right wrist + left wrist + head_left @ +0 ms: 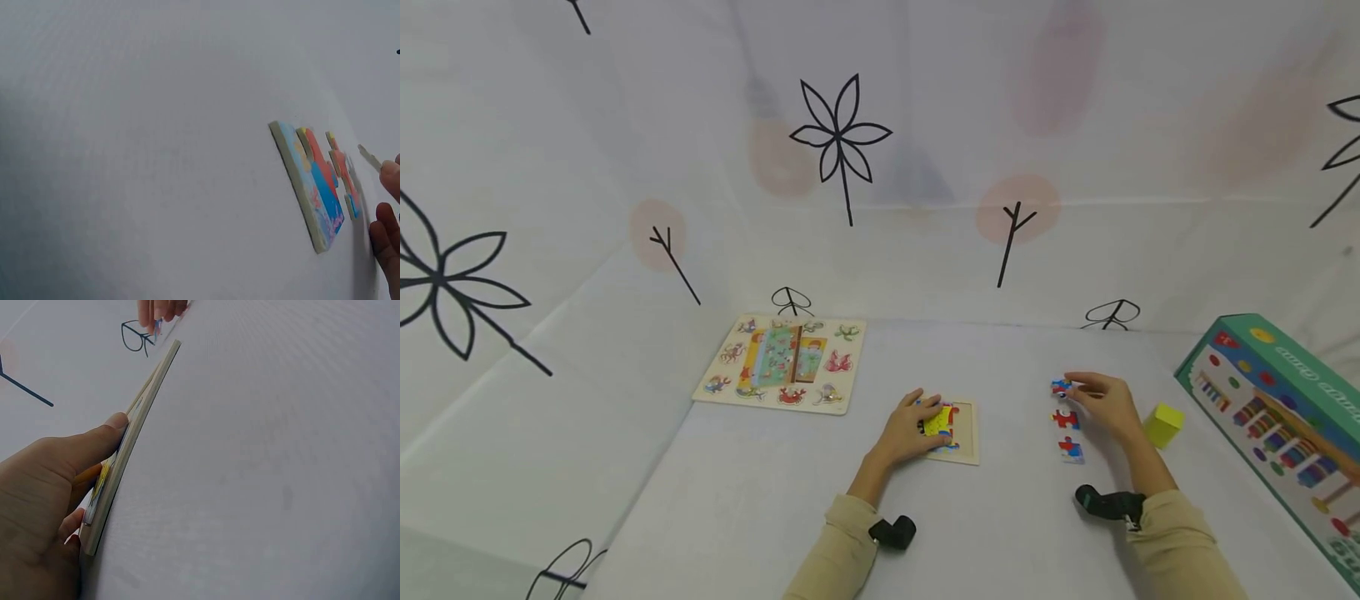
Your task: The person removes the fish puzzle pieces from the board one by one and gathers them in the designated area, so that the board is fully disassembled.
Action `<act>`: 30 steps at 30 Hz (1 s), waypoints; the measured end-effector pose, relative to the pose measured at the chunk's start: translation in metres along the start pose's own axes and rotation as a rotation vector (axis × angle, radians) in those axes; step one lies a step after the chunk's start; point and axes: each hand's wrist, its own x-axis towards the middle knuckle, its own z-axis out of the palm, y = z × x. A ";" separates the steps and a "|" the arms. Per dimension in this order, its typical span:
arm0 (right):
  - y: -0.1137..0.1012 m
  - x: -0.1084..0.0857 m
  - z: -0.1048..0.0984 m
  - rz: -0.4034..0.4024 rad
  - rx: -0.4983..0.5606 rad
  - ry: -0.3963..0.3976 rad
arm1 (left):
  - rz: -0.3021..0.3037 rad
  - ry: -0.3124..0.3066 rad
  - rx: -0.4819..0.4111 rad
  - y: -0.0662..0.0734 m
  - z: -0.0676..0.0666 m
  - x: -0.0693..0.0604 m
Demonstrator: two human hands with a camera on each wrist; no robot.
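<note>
Right hand (1107, 406) pinches one puzzle piece (1060, 387) just beyond two loose pieces (1070, 451) on the white table (992, 533); my left hand (904, 431) rests, fingers spread, across the partly filled wooden tray (971, 442). I judge the piece light, rigid, thin, best held by its edges.

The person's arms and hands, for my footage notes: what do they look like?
The left hand and right hand are bare. The left sleeve and right sleeve are beige, ending short of the hands. A small dark, rounded camera sits at each wrist.
</note>
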 end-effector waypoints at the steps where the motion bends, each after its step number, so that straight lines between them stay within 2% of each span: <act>1: 0.001 0.001 0.000 0.009 -0.007 -0.005 | -0.001 0.000 0.004 0.000 0.000 0.000; 5: 0.003 0.002 0.003 0.013 -0.054 -0.012 | -0.007 0.000 0.004 -0.001 0.000 0.001; 13: 0.006 0.002 0.007 -0.066 -0.135 0.003 | -0.014 0.002 -0.005 -0.002 0.002 0.002; 26: 0.007 0.003 0.007 -0.057 -0.168 -0.052 | -0.009 0.000 -0.010 -0.001 0.000 0.001; 30: 0.008 0.001 0.007 -0.077 -0.172 -0.050 | -0.005 0.003 -0.023 -0.002 0.001 0.000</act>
